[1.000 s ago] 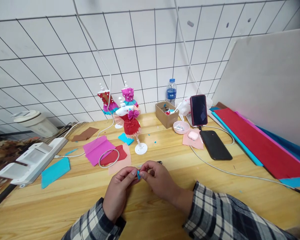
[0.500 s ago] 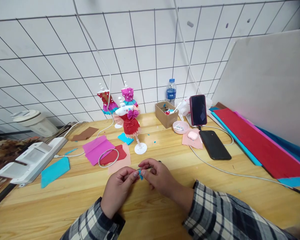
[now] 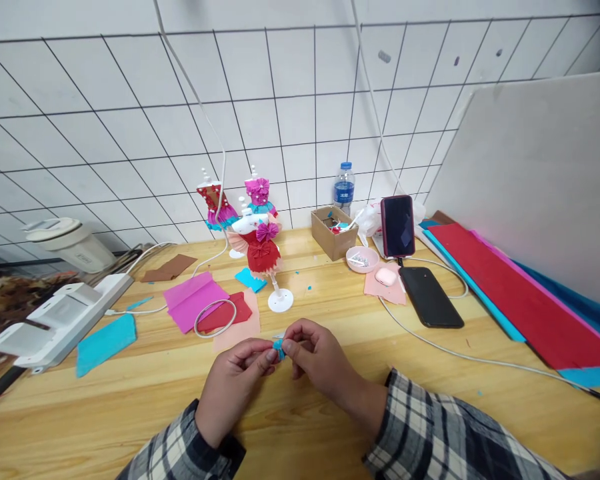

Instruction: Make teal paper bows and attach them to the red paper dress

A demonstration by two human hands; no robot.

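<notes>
A small piece of blue crepe paper [image 3: 279, 349] is pinched between the fingertips of both hands, above the wooden table's front part. My left hand [image 3: 237, 380] is closed on its left side, thumb over the fingers. From the right, my right hand [image 3: 323, 363] grips the other side with thumb and index finger. Just behind the fingertips a slim metal tip shows; the rest of that tool is hidden by my right hand. Beyond the hands stands a mini dress form [image 3: 263, 250] in red, pink and peach paper, on a round white base.
Two more dress forms stand behind it. At left lie a magenta sheet [image 3: 193, 300], a blue sheet [image 3: 107, 343] and a power strip [image 3: 70, 317]. A cardboard box [image 3: 333, 237], a pink dish [image 3: 363, 260] and a black phone [image 3: 431, 297] are at right, with a cable across the table.
The blue paper has been turned slightly between my fingers and shows more of its pleated face. My hands stay close together. The camera view has tilted slightly.
</notes>
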